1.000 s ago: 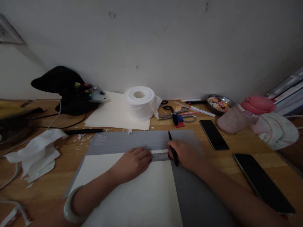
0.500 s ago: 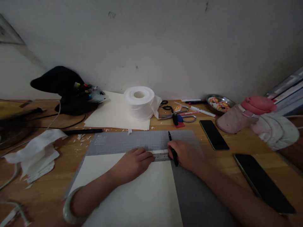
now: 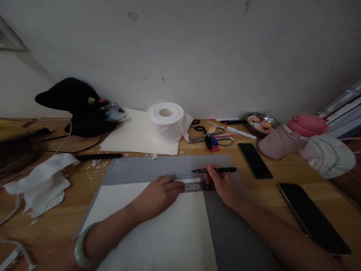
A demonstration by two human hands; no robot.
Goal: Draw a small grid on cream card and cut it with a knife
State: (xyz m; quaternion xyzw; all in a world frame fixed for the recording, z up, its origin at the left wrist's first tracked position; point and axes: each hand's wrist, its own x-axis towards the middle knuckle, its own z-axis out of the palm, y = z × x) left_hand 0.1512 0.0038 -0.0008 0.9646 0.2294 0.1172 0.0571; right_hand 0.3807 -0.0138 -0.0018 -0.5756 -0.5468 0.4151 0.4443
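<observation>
A large cream sheet of paper (image 3: 172, 226) lies on the grey cutting mat (image 3: 146, 165). Across its far edge rests a short metal ruler (image 3: 193, 186), and my left hand (image 3: 163, 194) presses down on its left end with fingers together and curled. A jade-coloured bangle (image 3: 81, 248) circles the left wrist. My right hand (image 3: 221, 184) grips a slim black pen (image 3: 222, 170), held almost level above the mat with its thin tip to the left. The lower fingers of that hand are near the ruler's right end; whether they touch it I cannot tell.
Behind the mat stand a tissue roll (image 3: 165, 124) and scissors (image 3: 225, 141). Two phones (image 3: 255, 161), a pink-lidded bottle (image 3: 282, 139) and a metal bowl (image 3: 262, 124) are at the right. Crumpled tissue (image 3: 47, 180), paper scraps and a black pouch (image 3: 81, 124) lie left.
The pen has turned from nearly upright to level, its tip now pointing left. My right hand has shifted slightly right. My left hand stays on the ruler.
</observation>
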